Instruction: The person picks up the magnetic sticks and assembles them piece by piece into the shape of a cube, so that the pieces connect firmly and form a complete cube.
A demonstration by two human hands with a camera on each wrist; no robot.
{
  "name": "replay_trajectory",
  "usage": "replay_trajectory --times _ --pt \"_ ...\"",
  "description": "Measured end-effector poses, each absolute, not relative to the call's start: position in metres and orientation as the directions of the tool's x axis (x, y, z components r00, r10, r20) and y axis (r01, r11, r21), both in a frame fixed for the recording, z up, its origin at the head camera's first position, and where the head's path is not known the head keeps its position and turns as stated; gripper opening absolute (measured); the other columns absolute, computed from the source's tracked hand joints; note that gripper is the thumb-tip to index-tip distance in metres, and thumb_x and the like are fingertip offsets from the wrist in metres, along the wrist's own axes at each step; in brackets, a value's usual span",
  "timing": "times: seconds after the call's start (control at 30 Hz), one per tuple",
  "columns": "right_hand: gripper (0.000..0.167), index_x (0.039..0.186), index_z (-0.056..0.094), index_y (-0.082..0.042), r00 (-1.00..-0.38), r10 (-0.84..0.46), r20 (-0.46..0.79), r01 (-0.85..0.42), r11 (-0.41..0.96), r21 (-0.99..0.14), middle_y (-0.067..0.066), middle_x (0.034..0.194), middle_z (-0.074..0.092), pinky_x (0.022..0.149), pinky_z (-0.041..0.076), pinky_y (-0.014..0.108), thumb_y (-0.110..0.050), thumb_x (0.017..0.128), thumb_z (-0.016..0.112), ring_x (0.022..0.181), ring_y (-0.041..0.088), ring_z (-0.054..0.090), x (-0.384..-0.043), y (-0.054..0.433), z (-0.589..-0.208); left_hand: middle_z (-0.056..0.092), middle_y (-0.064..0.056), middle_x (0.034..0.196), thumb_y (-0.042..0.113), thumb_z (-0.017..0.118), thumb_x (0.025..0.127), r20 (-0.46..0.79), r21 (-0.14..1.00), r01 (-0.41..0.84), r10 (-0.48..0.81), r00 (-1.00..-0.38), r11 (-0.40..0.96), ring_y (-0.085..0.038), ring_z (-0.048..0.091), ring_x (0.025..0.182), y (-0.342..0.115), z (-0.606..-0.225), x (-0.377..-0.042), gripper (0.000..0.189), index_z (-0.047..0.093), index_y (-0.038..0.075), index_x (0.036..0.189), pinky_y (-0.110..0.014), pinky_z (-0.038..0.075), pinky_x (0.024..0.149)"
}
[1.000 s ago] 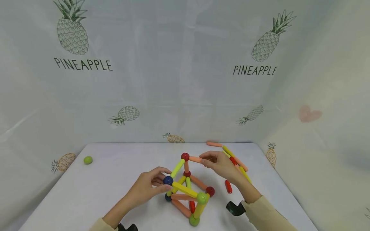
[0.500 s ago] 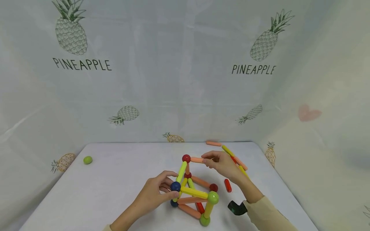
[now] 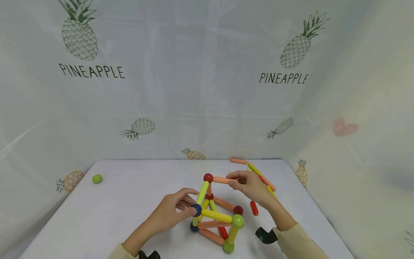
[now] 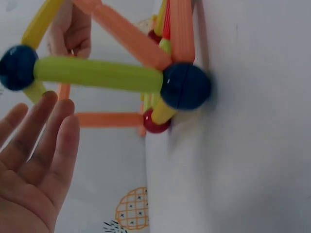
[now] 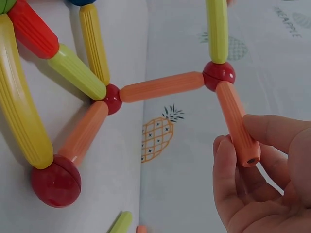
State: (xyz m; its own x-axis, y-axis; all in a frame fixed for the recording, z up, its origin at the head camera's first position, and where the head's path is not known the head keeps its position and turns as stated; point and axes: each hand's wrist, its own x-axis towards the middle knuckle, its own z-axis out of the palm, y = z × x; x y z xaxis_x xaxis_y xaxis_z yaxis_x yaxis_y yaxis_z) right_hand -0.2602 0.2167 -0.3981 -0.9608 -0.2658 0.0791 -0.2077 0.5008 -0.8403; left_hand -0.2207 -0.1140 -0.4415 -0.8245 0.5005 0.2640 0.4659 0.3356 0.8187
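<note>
A frame of magnetic sticks and balls stands on the table. My left hand (image 3: 169, 212) is at its near left upper corner, thumb against the upper blue ball (image 4: 18, 68) and fingers behind, by the lime stick (image 3: 202, 193). The left wrist view shows these fingertips close to the sticks; the thumb is hidden there. My right hand (image 3: 250, 183) pinches an orange magnetic stick (image 5: 234, 114) between thumb and fingers. One end of it meets the upper red ball (image 5: 218, 76); the other end is free. A green ball (image 3: 238, 221) tops the near right corner.
Loose orange, yellow and red sticks lie at the table's back right, partly behind my right arm. A single red stick (image 3: 254, 208) lies nearer the frame. A lone green ball (image 3: 97, 178) sits at the far left. A printed curtain (image 3: 207, 90) hangs behind the table.
The stick frame has shifted right and slightly turned, and my left hand has moved right with it. My left thumb now overlaps the blue ball more. My right hand keeps pinching the orange stick.
</note>
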Motion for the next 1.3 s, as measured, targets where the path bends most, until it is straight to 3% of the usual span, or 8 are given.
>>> replay_trajectory --times 0.2,0.4,0.73,0.93,1.3 --pt "0.025 0.122 0.078 -0.019 -0.962 -0.25 0.107 -0.23 0.536 -0.812 0.0 0.116 0.075 0.08 0.059 0.032 -0.026 0.098 0.08 0.095 0.021 0.069 -0.259 0.218 -0.399 0.073 0.008 0.12 0.034 0.073 0.103 0.38 0.738 0.529 0.39 -0.839 0.419 -0.007 0.068 0.103 -0.106 -0.432 -0.258 0.038 0.065 0.023 0.138 -0.026 0.059 0.09" --pt "0.025 0.121 0.078 -0.02 -0.965 -0.238 0.108 -0.225 0.545 -0.807 -0.001 0.115 0.075 0.08 0.059 0.032 -0.027 0.097 0.08 0.094 0.02 0.068 -0.256 0.218 -0.399 0.069 0.009 0.133 0.034 0.075 0.101 0.337 0.737 0.541 0.474 -0.814 0.405 -0.01 0.066 0.115 -0.083 -0.418 -0.293 0.039 0.068 0.023 0.138 -0.03 0.058 0.097" --pt "0.025 0.121 0.078 -0.02 -0.958 -0.252 0.14 -0.261 0.554 -0.79 -0.002 0.104 0.076 0.071 0.056 0.028 -0.025 0.097 0.08 0.087 0.022 0.064 -0.256 0.219 -0.402 0.073 0.012 0.121 0.039 0.076 0.1 0.25 0.766 0.528 0.586 -0.771 0.367 -0.008 0.065 0.11 -0.058 -0.41 -0.314 0.032 0.072 0.03 0.13 -0.034 0.056 0.093" --pt "0.024 0.121 0.079 -0.018 -0.956 -0.252 0.148 -0.265 0.536 -0.802 -0.001 0.106 0.077 0.073 0.057 0.028 -0.024 0.097 0.08 0.088 0.022 0.066 -0.256 0.219 -0.401 0.073 0.012 0.111 0.034 0.076 0.101 0.224 0.779 0.517 0.612 -0.758 0.354 -0.011 0.065 0.1 -0.051 -0.408 -0.315 0.024 0.077 0.025 0.123 -0.03 0.057 0.089" --pt "0.029 0.124 0.077 -0.017 -0.946 -0.275 0.171 -0.303 0.567 -0.766 -0.001 0.114 0.075 0.077 0.059 0.029 -0.029 0.098 0.08 0.093 0.02 0.07 -0.256 0.223 -0.4 0.072 0.014 0.103 0.032 0.075 0.102 0.214 0.794 0.488 0.585 -0.782 0.361 -0.014 0.064 0.093 -0.049 -0.411 -0.314 0.011 0.078 0.031 0.112 -0.033 0.057 0.085"
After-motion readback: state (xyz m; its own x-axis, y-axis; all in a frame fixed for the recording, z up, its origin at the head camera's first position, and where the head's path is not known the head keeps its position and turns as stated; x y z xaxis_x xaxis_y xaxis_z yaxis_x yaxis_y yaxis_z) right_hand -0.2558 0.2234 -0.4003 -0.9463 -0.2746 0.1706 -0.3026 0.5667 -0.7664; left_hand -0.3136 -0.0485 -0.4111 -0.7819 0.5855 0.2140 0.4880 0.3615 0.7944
